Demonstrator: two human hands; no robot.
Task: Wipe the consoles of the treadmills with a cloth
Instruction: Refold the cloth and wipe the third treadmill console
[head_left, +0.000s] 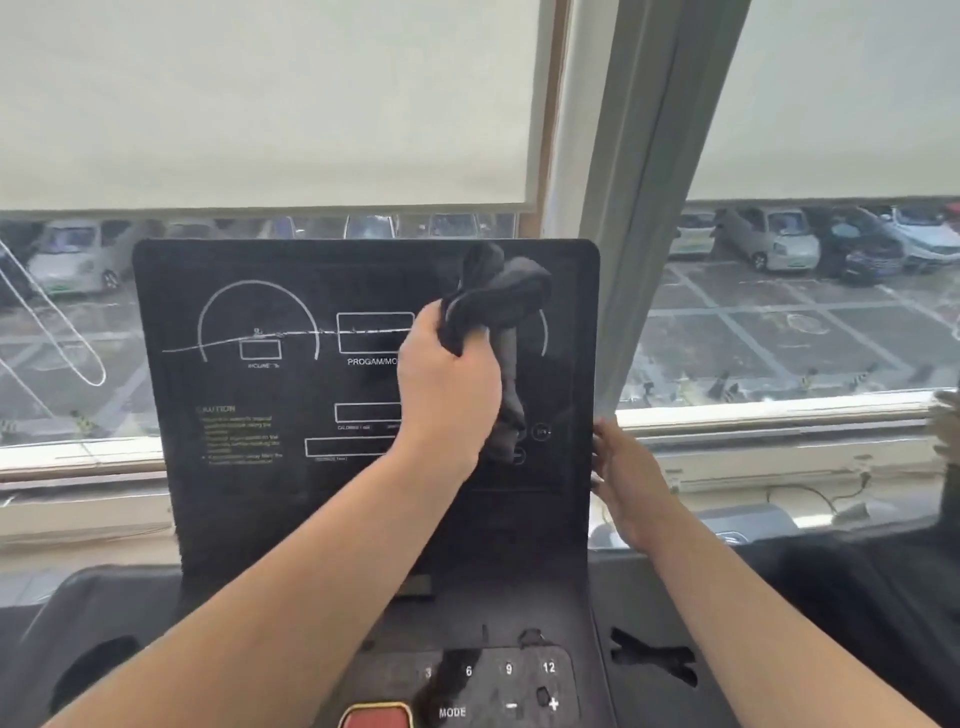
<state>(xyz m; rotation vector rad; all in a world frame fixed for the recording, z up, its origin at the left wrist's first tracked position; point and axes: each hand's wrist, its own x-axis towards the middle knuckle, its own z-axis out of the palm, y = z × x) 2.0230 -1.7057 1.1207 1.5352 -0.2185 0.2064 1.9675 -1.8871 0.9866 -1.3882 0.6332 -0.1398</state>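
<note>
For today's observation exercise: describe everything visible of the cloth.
The cloth is dark grey, soft-looking fabric, crumpled in a bunch. The left hand grips its middle: a folded lump rises above the hand, a narrow tail hangs below. It is held before the right half of the upright console panel; contact with the panel cannot be told.

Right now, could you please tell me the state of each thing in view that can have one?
Black upright treadmill display panel: upright, readouts dark.
Dark grey crumpled cloth: bunched, held against the panel.
Left hand: grips the cloth.
Right hand: touches the panel's right edge.
White roller blinds: partly lowered.
</note>
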